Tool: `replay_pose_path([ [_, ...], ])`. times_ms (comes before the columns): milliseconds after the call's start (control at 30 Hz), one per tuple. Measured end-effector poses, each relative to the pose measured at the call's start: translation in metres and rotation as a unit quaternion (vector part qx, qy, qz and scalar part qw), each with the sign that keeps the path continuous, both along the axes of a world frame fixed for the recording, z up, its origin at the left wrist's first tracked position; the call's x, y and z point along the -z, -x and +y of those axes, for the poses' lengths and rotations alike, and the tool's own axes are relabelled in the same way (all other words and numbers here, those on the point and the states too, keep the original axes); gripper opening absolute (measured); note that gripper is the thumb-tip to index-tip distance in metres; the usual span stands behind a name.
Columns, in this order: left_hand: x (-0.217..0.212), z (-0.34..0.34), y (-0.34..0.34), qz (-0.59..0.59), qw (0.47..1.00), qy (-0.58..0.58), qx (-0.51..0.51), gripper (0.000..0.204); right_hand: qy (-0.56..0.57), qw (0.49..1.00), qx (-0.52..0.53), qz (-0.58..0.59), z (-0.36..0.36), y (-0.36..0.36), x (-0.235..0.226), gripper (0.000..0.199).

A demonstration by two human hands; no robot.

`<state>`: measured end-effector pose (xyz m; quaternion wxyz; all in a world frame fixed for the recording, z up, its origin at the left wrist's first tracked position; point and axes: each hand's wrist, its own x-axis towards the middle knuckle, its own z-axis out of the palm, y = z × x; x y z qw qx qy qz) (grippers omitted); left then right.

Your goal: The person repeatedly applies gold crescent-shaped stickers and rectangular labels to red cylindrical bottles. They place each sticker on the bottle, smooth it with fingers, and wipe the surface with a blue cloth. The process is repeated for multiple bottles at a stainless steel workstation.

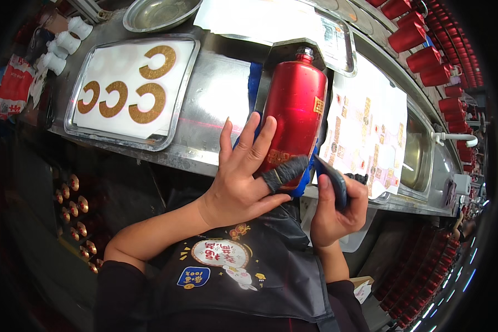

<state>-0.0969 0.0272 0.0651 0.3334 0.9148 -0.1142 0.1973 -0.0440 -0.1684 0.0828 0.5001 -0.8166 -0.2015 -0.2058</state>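
Note:
A shiny red bottle [294,102] with gold decals lies on its side in a metal cradle, its threaded neck pointing away from me. Blue cloth [300,188] pads the cradle beneath its near end. My left hand [240,177] rests against the bottle's lower left side, fingers stretched and spread; one finger wears a black cover. Closed around a dark, flat scraper-like tool [337,185], my right hand [343,213] is beside the near right end of the bottle. A black cover also shows on a right finger. Whether the tool's edge touches the bottle, I cannot tell.
Left of the cradle, a metal tray [174,124] bears several gold C-shaped pieces [157,62] on white paper. A decal sheet [365,133] lies on the right, before a sink [418,157] with a white faucet [454,138]. A metal basin [160,14] stands behind. Red bottles [412,36] line the far right.

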Motion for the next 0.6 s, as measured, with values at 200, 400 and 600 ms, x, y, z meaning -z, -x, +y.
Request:
replay_pose_path([
  [200, 0.010, 0.000, 0.010, -0.001, 0.994, -0.033, -0.105, 0.060, 0.041, 0.998, -0.022, -0.052, 0.013, 0.006, 0.008, 0.032],
  [400, 0.021, 0.001, 0.011, 0.001, 0.988, -0.012, -0.154, 0.068, 0.133, 0.953, -0.213, -0.169, 0.036, 0.011, -0.014, 0.047],
  [600, 0.033, 0.010, 0.018, 0.031, 0.986, 0.083, -0.144, 0.099, 0.179, 0.955, -0.141, -0.188, 0.051, -0.006, -0.028, 0.043],
])
